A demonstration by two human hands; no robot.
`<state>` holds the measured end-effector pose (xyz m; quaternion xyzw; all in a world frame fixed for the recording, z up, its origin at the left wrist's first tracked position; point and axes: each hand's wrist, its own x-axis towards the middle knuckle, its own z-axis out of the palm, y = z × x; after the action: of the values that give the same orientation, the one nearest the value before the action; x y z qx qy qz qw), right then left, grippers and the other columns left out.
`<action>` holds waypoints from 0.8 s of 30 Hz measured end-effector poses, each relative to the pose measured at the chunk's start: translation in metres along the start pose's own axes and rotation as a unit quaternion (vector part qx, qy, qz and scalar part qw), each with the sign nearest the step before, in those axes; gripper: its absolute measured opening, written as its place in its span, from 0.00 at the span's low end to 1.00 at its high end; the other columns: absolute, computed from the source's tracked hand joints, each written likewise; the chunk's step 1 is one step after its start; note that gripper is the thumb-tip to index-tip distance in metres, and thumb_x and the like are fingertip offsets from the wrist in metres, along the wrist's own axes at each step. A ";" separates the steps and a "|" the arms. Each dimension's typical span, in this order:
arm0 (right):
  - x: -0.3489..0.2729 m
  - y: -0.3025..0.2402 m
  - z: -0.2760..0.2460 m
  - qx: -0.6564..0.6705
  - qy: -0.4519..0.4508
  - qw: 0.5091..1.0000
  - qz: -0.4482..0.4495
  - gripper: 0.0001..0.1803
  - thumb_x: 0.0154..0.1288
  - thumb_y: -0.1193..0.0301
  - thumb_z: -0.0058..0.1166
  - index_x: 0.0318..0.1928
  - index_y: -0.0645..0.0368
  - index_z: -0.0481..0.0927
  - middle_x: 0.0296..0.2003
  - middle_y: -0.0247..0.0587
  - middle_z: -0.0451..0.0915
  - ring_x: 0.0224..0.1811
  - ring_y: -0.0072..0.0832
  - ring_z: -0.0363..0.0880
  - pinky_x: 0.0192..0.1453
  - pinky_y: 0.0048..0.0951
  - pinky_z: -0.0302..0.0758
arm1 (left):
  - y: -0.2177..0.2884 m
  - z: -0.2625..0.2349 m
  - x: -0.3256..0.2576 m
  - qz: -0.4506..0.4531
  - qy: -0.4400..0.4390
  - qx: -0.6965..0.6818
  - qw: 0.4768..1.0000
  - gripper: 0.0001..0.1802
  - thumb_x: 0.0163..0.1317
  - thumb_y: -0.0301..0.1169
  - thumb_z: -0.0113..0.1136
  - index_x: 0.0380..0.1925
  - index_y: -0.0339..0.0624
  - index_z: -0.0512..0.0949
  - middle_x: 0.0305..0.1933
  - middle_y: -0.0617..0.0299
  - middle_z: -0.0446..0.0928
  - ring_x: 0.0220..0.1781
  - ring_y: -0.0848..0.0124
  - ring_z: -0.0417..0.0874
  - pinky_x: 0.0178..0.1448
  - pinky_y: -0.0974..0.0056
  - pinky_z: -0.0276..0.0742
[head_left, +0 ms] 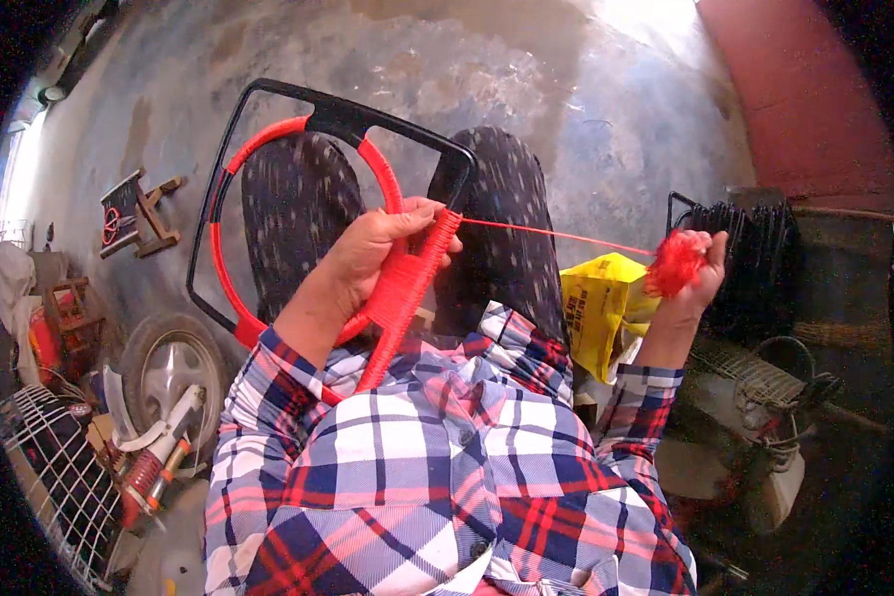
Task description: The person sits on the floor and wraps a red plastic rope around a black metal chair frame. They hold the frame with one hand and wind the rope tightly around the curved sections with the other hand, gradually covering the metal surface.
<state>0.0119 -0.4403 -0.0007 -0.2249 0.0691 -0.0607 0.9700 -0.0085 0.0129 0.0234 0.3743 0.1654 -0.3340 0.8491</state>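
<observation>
A black frame (340, 117) with a red cord-wrapped ring inside it rests across my knees. My left hand (375, 253) grips the frame where a thick band of red cord wrapping (407, 288) runs down its right side. My right hand (693, 270) is out to the right and holds a small red bundle of cord (674, 262). A single red strand (556, 234) stretches tight from the wrapping to that bundle. Both sleeves are plaid in red, blue and white.
A yellow plastic bag (598, 303) lies by my right thigh. A stack of black frames (755, 253) stands at the right. At the left are a wheel (169, 372), a white wire rack (55, 467), a small wooden stool (139, 214) and clutter on the concrete floor.
</observation>
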 end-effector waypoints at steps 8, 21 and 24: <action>-0.001 -0.007 0.026 -0.130 0.084 0.983 -0.097 0.09 0.63 0.66 0.56 0.33 0.58 0.75 0.31 0.39 0.76 0.39 0.36 0.76 0.55 0.38 0.73 | -0.004 -0.008 0.008 0.021 -0.015 -0.019 0.999 0.18 0.71 0.39 0.52 0.51 0.37 0.76 0.42 0.48 0.83 0.39 0.62 0.87 0.42 0.61 0.85; -0.057 0.173 0.154 -0.782 -0.273 0.543 0.139 0.38 0.51 0.72 0.66 0.64 0.61 0.67 0.49 0.54 0.79 0.50 0.47 0.80 0.52 0.40 0.77 | 0.000 -0.004 0.006 0.085 -0.047 -0.078 0.992 0.26 0.71 0.45 0.50 0.56 0.34 0.75 0.51 0.53 0.80 0.53 0.63 0.81 0.59 0.57 0.77; -0.043 0.189 0.146 -0.712 -0.231 0.656 0.093 0.45 0.52 0.73 0.66 0.70 0.61 0.58 0.47 0.52 0.79 0.49 0.44 0.82 0.54 0.37 0.77 | 0.001 -0.005 0.006 0.048 -0.089 -0.096 0.990 0.27 0.69 0.47 0.52 0.57 0.35 0.74 0.52 0.54 0.80 0.54 0.62 0.80 0.60 0.55 0.77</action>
<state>0.0091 -0.2032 0.0499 -0.8461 -0.1146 0.1511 0.4982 -0.0039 0.0144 0.0177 0.2677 0.1022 -0.3072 0.9075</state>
